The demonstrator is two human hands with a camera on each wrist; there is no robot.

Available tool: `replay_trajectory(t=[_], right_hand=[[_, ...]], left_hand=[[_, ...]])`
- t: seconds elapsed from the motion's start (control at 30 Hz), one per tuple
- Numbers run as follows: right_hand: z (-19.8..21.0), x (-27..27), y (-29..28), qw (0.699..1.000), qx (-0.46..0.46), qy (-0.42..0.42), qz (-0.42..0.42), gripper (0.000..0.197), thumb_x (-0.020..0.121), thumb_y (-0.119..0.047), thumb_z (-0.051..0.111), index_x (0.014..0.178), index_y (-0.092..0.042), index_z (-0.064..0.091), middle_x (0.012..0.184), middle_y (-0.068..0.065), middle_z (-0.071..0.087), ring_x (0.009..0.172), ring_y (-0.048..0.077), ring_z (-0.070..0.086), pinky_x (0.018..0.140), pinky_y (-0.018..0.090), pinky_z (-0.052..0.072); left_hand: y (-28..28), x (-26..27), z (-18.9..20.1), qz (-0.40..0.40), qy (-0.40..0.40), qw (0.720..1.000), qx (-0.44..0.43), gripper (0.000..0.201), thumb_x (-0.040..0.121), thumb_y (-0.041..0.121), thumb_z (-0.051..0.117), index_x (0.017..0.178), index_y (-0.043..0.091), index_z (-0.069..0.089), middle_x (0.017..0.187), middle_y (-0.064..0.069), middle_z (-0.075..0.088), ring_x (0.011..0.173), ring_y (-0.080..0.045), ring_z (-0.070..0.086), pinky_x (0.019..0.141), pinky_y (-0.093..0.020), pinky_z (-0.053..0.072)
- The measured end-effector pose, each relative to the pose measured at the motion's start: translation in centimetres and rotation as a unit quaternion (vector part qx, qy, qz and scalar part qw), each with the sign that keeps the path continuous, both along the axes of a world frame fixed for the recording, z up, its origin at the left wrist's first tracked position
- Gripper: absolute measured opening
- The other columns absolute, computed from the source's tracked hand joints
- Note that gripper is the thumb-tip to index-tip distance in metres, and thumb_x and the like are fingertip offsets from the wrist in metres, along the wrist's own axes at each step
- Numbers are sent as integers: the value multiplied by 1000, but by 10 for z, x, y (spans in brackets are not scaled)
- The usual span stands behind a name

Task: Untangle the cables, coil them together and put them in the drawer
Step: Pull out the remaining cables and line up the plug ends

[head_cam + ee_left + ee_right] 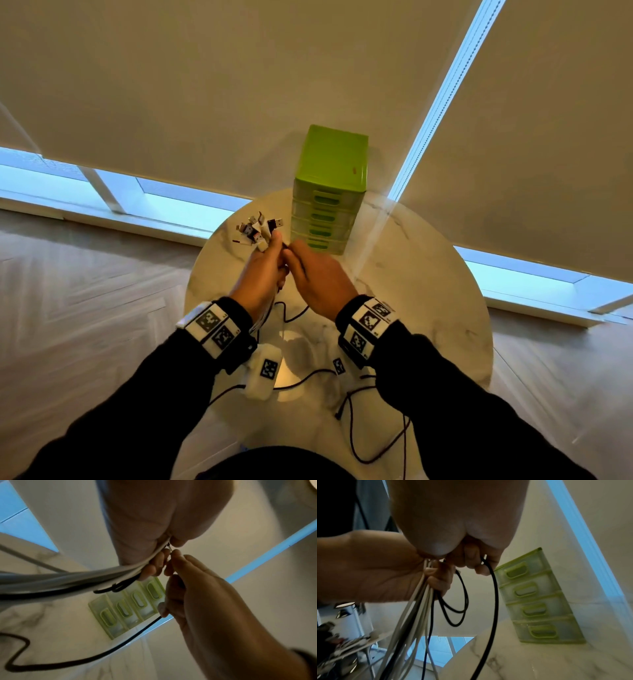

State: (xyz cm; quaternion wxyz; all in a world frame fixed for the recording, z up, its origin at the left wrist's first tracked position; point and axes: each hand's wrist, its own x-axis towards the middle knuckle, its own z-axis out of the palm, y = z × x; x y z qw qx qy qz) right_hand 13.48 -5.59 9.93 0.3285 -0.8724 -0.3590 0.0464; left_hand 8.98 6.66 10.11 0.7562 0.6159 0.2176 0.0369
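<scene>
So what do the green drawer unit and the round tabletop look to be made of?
Drawer unit: most likely plastic, with an opaque glossy lime frame and cloudy see-through drawer fronts with moulded handle recesses. Tabletop: polished marble or a marble-look surface, white with grey veins and a sheen; which of the two cannot be told.

A room in a home or an office, we think.
We see herringbone wood floor (85, 291), roller blinds (205, 85) over low windows (178, 209), and a round marble table (428, 291).

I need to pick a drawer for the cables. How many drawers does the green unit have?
4, stacked one above another in the green drawer unit at the back of the table, all closed. The head view is too blurred to confirm; no more show.
</scene>
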Motion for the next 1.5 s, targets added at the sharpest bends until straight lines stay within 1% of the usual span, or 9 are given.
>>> replay_trajectory(t=[0.13, 0.27, 0.43, 0.77, 1.0, 1.23, 1.27, 1.3, 1.5], right_hand=[[7, -9, 1, 998, -3, 27, 60, 33, 109, -38, 24, 134, -24, 41, 98, 6, 69, 78, 25, 63, 71, 43, 53], [12, -12, -2, 995, 0, 55, 79, 23, 109, -38, 28, 115, -21, 43, 87, 3, 63, 71, 26, 59, 68, 45, 49], [-7, -18, -22, 975, 41, 199, 86, 34, 108, -43, 30, 83, -29, 49, 69, -13, 53, 63, 3, 49, 70, 29, 46], [-68, -17, -89, 928, -193, 309, 76, 41, 106, -50, 31, 83, -22, 49, 80, -6, 54, 72, 10, 49, 74, 27, 41], [-44, 29, -57, 973, -137, 151, -105, 40, 107, -45, 29, 87, -19, 51, 93, 11, 61, 92, 32, 59, 80, 37, 42], [17, 0, 1, 995, 24, 101, 7, 36, 110, -35, 28, 102, -12, 54, 90, 7, 63, 80, 23, 59, 72, 36, 45], [16, -4, 4, 994, 26, 102, 25, 35, 110, -35, 26, 105, -13, 53, 92, 6, 64, 81, 23, 61, 74, 38, 49], [15, -6, 5, 994, 27, 104, 37, 33, 110, -35, 26, 106, -14, 52, 93, 6, 65, 81, 25, 62, 75, 42, 50], [13, -7, -6, 988, -35, 108, 105, 22, 109, -36, 31, 99, -25, 46, 91, -3, 65, 82, 23, 61, 77, 37, 48]], left_hand=[[4, 1, 3, 24, 13, 998, -60, 40, 104, 49, 46, 85, 16, 60, 68, -4, 48, 66, -16, 49, 61, -33, 37], [3, 2, 4, 64, -16, 996, -65, 37, 107, 37, 44, 79, 17, 58, 62, 5, 58, 66, -11, 56, 71, -32, 43], [21, 9, 11, 159, -68, 977, -125, 34, 109, 33, 40, 80, 16, 45, 60, 6, 48, 58, -15, 60, 57, -27, 48], [76, 3, 43, 196, -152, 966, -70, 40, 108, 31, 43, 70, 24, 33, 56, 10, 28, 46, -8, 23, 48, -22, 27], [34, -10, 25, 48, -91, 987, 126, 27, 107, 31, 44, 81, 26, 41, 68, 6, 33, 59, -8, 29, 57, -27, 28], [1, -13, 13, -34, -33, 995, 89, 41, 102, 55, 40, 101, 19, 60, 64, -5, 54, 71, -4, 30, 66, -45, 46], [0, -11, 16, -30, -31, 996, 76, 46, 105, 51, 39, 118, 14, 61, 80, -11, 64, 103, -15, 29, 78, -49, 53], [1, -10, 17, -23, -28, 997, 64, 47, 107, 47, 39, 129, 9, 58, 93, -10, 68, 97, -16, 68, 89, -46, 54], [14, -3, 12, 47, -39, 994, 92, 31, 107, 34, 40, 87, 13, 50, 58, 8, 45, 57, -12, 39, 64, -34, 35]])
